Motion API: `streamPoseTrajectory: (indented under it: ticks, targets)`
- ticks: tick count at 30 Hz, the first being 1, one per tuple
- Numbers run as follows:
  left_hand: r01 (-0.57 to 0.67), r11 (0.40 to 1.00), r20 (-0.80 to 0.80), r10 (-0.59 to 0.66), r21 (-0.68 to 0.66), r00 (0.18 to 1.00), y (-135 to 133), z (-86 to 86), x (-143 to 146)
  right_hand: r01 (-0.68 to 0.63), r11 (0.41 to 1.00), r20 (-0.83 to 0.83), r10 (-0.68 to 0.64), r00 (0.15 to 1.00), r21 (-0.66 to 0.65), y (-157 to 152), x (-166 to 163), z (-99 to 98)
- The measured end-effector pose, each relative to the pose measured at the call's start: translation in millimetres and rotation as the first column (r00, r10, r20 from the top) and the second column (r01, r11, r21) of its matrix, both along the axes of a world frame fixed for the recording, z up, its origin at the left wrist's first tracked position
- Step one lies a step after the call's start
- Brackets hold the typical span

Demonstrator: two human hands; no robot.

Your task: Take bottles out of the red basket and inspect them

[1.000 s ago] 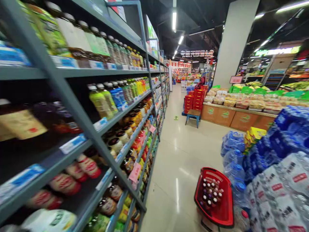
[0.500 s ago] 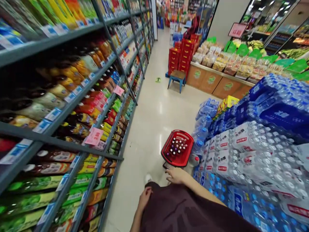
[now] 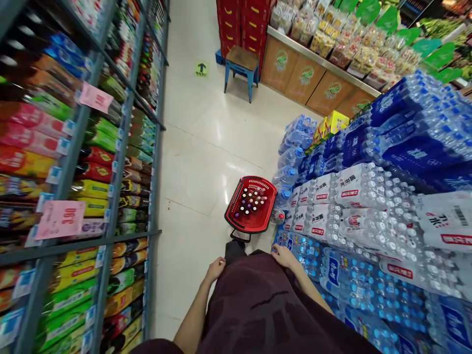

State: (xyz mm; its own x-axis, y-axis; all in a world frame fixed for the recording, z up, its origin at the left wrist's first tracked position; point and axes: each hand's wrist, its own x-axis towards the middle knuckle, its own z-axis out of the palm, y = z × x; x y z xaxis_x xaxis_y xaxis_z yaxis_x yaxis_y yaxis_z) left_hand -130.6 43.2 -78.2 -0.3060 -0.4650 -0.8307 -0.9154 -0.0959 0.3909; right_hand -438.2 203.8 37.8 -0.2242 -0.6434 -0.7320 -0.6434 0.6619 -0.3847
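A red shopping basket (image 3: 271, 214) stands on the floor ahead of my feet, its black handle towards me. Inside it are several dark bottles (image 3: 251, 201) with white and purple caps. My left hand (image 3: 216, 269) hangs beside my dark top with its fingers curled in, and I see nothing in them. On the other side, my right hand (image 3: 283, 255) is low by my body, fingers loosely apart and holding nothing. It is nearest to the packs of blue-capped water bottles (image 3: 304, 253). Neither hand touches the basket.
Shelves of packaged drinks (image 3: 127, 231) line the left side, with pink price signs (image 3: 61, 219). Stacked water packs (image 3: 354, 184) rise on the right. Further ahead are a small stool (image 3: 241, 59), red crates (image 3: 254, 24) and a wooden display counter (image 3: 295, 69). Pale floor (image 3: 191, 172) runs between.
The view has tipped further down and come closer to the stool. My right hand, earlier stretched out near the basket's handle, has drawn back to my side. The basket appears further left.
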Motion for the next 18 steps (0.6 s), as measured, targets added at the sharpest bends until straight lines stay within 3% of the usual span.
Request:
streamPoseTrajectory:
  ticks: [4, 8, 13, 18]
  targets:
    - [-0.030, 0.999, -0.059, 0.032, 0.045, 0.998, -26, -13.7, -24, 0.110, 0.987, -0.048, -0.105, 0.993, 0.114, 10, -34, -19.0]
    - [-0.069, 0.996, -0.069, 0.072, 0.052, 0.995, -29, -12.9, -41, 0.153, 0.975, -0.055, -0.146, 0.988, 0.160, 14, -56, -26.4]
    - [-0.130, 0.989, -0.001, 0.131, 0.075, 0.991, -7, 0.5, -56, 0.106, 0.982, -0.050, -0.099, 0.994, 0.159, -7, -89, -35.2]
    - [-0.313, 0.942, 0.166, 0.291, 0.119, 0.942, 44, 2.6, -79, -0.141, 0.969, -0.019, 0.148, 0.989, 0.202, -52, -149, -65.2]
